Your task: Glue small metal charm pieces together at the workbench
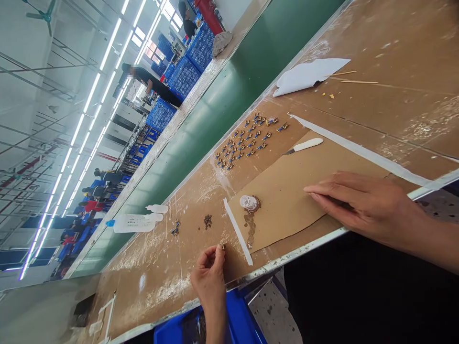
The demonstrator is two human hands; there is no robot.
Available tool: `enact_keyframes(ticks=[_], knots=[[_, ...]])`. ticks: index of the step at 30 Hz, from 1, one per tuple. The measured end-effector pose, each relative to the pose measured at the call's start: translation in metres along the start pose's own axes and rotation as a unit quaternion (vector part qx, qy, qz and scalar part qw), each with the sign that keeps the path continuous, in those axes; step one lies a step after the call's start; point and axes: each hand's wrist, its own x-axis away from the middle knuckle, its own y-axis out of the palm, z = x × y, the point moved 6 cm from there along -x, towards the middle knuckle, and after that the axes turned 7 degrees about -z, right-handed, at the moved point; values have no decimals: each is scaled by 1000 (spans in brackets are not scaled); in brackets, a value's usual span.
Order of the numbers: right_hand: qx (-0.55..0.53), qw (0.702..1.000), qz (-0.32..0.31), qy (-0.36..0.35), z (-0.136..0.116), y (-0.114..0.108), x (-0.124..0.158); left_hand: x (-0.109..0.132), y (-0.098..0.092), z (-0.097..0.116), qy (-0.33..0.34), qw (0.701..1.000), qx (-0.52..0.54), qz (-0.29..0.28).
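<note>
My left hand [211,272] is low over the brown worktop, thumb and forefinger pinched on a small dark piece [223,247]. On the right, above the cardboard sheet [287,196], my right hand [358,200] has its thumb and fingertips pressed together; whatever they hold is too small to make out. Between the hands a small white-topped pot [248,203] sits on the cardboard, with a wet brownish smear beside it. A little pile of dark round pieces [208,221] lies beyond my left hand. Left of that is a cluster of small blue-and-gold pieces [175,228].
Rows of small blue-and-gold figures [247,138] stand past the cardboard. A white-handled knife [304,145] lies on its far edge. White bottles [134,222] lie to the left, crumpled white paper [310,76] at the back right. A blue bin [236,320] is below the table edge.
</note>
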Motion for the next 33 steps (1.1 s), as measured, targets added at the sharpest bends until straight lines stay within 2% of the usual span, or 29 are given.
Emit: enact_keyframes(ticks=[8, 14, 24, 28, 31, 33], knots=[[3, 1000, 4, -16, -3, -2, -2, 1, 2, 2, 15, 998, -61, -2], [-9, 1000, 14, -17, -2, -2, -2, 2, 3, 13, 44, 984, -170, 11], [-8, 1000, -2, -15, -2, 1, 0, -1, 5, 26, 89, 970, -225, -19], [-17, 1000, -6, -11, 1, 1, 1, -4, -1, 22, 90, 977, -188, -32], [-38, 999, 11, -16, 1, -3, 1, 5, -10, 17, 99, 991, -93, -6], [-74, 997, 15, -16, -4, -5, 0, 19, -14, 14, 108, 994, -21, 20]])
